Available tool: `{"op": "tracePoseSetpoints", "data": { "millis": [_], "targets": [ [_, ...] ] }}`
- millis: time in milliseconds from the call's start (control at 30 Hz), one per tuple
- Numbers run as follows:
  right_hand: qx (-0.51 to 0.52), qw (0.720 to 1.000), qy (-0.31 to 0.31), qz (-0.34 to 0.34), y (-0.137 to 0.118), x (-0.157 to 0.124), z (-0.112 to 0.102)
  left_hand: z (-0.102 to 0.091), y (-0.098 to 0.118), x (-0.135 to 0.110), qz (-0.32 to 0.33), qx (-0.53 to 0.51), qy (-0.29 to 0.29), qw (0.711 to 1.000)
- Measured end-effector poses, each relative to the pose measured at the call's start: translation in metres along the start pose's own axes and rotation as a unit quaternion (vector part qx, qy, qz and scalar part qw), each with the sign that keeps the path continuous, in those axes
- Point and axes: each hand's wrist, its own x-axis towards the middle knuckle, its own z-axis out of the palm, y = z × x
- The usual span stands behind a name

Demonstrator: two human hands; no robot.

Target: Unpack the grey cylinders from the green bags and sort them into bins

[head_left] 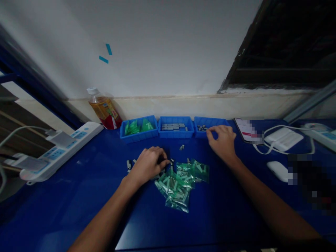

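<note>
My left hand (pixel 149 163) rests low over the table, its fingers curled and thumb and forefinger closed beside a small metal piece (pixel 172 162); whether it pinches that piece I cannot tell. Other small metal pieces (pixel 128 164) lie partly hidden behind this hand. Just to its right is a pile of green-tinted clear plastic bags (pixel 175 187) with metal pins or strips inside. At the front right of the right blue bin (pixel 210 120), my right hand (pixel 223 140) has thumb and forefinger brought together; anything between them is too small to see. Small metal parts (pixel 201 128) lie in that bin.
The middle blue bin (pixel 175 135) holds rows of metal cylinders, the left blue bin (pixel 139 136) green bags. Loose metal bits (pixel 182 147) lie before them. A bottle (pixel 105 110), a power strip (pixel 63 150), a phone (pixel 248 131) and a cabled white charger (pixel 283 139) stand around.
</note>
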Motion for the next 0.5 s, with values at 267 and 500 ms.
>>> {"op": "tracePoseSetpoints", "data": {
  "millis": [267,500],
  "targets": [
    [0.153,0.952,-0.068,-0.256,-0.082,-0.048,-0.022,-0.002,0.016,-0.002,-0.041,-0.240,0.052,0.968],
    [0.188,0.941,-0.090,-0.267,-0.094,-0.055,-0.025,0.002,0.022,-0.005,0.000,-0.257,0.038,0.966]
  ]
}}
